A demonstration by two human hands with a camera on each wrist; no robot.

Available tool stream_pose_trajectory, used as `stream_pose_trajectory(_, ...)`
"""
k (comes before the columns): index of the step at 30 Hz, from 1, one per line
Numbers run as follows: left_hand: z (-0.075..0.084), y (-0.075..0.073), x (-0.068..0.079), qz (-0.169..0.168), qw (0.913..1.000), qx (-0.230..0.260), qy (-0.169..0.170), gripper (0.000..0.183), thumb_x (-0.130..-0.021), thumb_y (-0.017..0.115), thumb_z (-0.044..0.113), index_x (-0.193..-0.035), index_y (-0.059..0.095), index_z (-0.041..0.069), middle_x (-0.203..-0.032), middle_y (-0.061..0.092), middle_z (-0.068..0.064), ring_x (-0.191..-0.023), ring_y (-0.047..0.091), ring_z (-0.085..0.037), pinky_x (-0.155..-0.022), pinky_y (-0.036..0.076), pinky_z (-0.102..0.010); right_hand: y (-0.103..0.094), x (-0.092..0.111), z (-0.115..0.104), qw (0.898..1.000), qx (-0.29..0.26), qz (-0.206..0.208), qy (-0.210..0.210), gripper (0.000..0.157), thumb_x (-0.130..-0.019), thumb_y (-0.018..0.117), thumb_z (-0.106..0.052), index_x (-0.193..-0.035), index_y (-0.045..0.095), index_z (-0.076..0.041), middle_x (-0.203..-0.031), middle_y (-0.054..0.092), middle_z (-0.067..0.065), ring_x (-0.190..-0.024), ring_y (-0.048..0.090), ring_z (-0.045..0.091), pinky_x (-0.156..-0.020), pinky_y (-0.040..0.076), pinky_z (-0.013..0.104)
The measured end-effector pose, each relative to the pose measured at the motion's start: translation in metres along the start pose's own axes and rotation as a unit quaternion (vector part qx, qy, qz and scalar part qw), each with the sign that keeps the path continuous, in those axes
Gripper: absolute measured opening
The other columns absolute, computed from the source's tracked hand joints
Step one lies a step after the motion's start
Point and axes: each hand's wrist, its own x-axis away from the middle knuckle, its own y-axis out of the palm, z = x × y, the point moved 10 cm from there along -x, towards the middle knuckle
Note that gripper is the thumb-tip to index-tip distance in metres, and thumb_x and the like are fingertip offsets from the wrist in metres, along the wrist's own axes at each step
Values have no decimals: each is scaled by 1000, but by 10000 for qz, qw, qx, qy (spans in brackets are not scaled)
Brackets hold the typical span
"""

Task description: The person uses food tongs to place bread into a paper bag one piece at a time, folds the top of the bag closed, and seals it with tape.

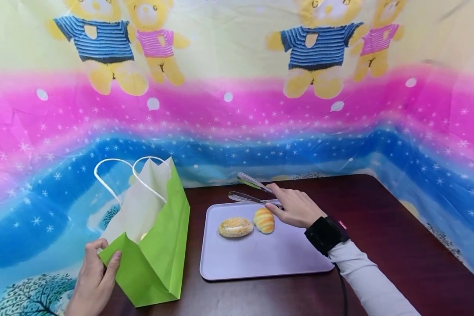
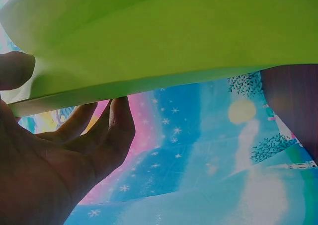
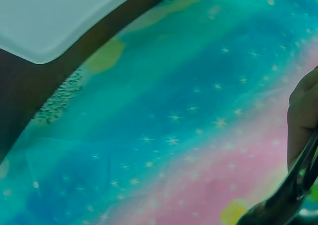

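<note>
Left hand: the left hand [image 1: 92, 274] has the near top corner of the bag pinched between thumb and fingers, a firm enough grip from where I stand.
Bag: the green paper bag [image 1: 167, 241] stands upright on the left part of the table, mouth open, two white handles [image 1: 111, 159] up; something pale yellow [image 1: 144, 236] peeks out inside, too hidden to name.
Tray: the lilac tray [image 1: 260, 263] lies flat just right of the bag, near the table's far edge.
Loaf: the seeded loaf [image 1: 235, 227] sits on the tray's left half.
Tongs: the tongs [image 1: 254, 182] point left toward the table's far edge, tips spread apart.
Roll: the striped roll [image 1: 264, 220] is right beside the loaf; whether they touch, I can't tell.
Right hand: the right hand [image 1: 298, 207] has its grip on the tongs, above the tray.
Table: the dark brown table [image 1: 363, 210] runs on to its rounded far right corner.
</note>
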Motion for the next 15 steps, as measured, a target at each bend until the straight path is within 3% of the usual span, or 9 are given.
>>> stream_pose_trajectory(7, 0, 1, -1, -92, 9999, -20, -101, 22, -103, 47, 2, -110, 26, 0, -87, 34, -10, -72, 35, -12, -54, 33, -27, 17, 12, 20, 9995, 55, -155, 256, 53, -100, 57, -42, -140, 45, -9, -105, 69, 11, -77, 63, 18, -67, 49, 38)
stream_pose_trajectory(15, -2, 2, -1, -139, 9999, -12, -81, 23, -103, 47, 0, -109, 25, 0, -86, 34, -11, -69, 35, -9, -53, 31, -27, 32, 21, 33, 9983, 80, -303, 500, 51, -99, 58, -41, -137, 46, -9, -110, 67, 13, -94, 65, 26, -75, 52, 43)
